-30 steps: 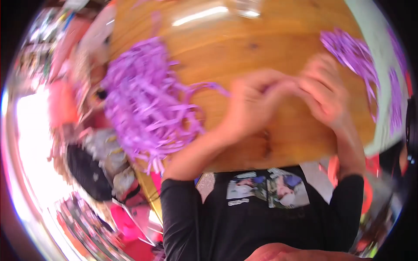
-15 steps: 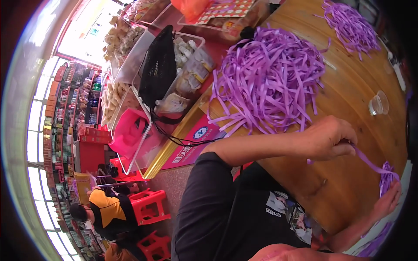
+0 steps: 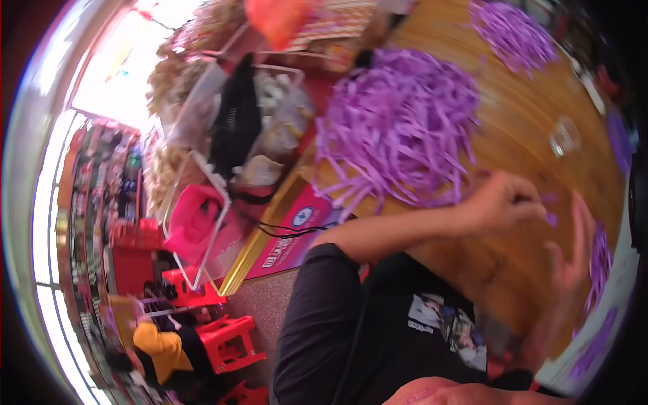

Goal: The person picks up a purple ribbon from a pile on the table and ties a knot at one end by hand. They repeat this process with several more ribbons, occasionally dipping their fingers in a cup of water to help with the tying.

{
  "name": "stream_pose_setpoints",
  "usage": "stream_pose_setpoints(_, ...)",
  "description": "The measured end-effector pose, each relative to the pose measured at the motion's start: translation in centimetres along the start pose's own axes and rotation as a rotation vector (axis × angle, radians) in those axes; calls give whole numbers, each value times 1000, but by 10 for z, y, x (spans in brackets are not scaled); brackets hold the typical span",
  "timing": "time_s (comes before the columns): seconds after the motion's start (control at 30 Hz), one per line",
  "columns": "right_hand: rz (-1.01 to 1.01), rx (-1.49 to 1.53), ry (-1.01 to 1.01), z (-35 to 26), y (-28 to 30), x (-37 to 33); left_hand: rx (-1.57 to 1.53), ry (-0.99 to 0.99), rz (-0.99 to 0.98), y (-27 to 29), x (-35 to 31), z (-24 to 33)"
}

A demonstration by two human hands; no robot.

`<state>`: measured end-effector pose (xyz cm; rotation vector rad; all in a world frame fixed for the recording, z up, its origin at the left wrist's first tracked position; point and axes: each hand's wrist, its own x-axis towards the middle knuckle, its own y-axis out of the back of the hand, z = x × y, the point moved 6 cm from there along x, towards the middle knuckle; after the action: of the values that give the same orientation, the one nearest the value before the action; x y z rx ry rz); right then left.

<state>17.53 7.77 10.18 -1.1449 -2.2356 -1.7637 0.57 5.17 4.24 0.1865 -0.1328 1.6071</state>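
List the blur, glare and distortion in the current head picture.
Head view: the right hand is heavily blurred, the left hand less so; head view: the bright opening at upper left is washed out; head view: shelves curve along the fisheye rim.

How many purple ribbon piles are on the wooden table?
3: large heap upper centre, smaller heap top right, narrow bundle beside right hand. Others may be hidden.

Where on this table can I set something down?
Bare table: between the big ribbon pile and the plastic cup; also between the left hand and the black shirt. Crowded: under the big pile, and the right side, by the right hand and ribbon bundle.
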Motion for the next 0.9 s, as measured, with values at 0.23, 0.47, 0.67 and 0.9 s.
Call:
stream_pose_setpoints(0.23, 89, 627, -278, 30, -33, -9, -322, 116, -44, -5, -4, 16)
stream_pose_setpoints(0.47, 204, 482, -22, 7, -21, 0, -325, 205, -24, -7, -11, -3)
stream_pose_setpoints(0.67, 255, 354, 46, 3, -20, -5, -284, 177, -89, -18, -9, 6)
stream_pose_setpoints(0.9, 242, 314, 120, -1, -9, -4, -101, 90, -112, -12, -4, 10)
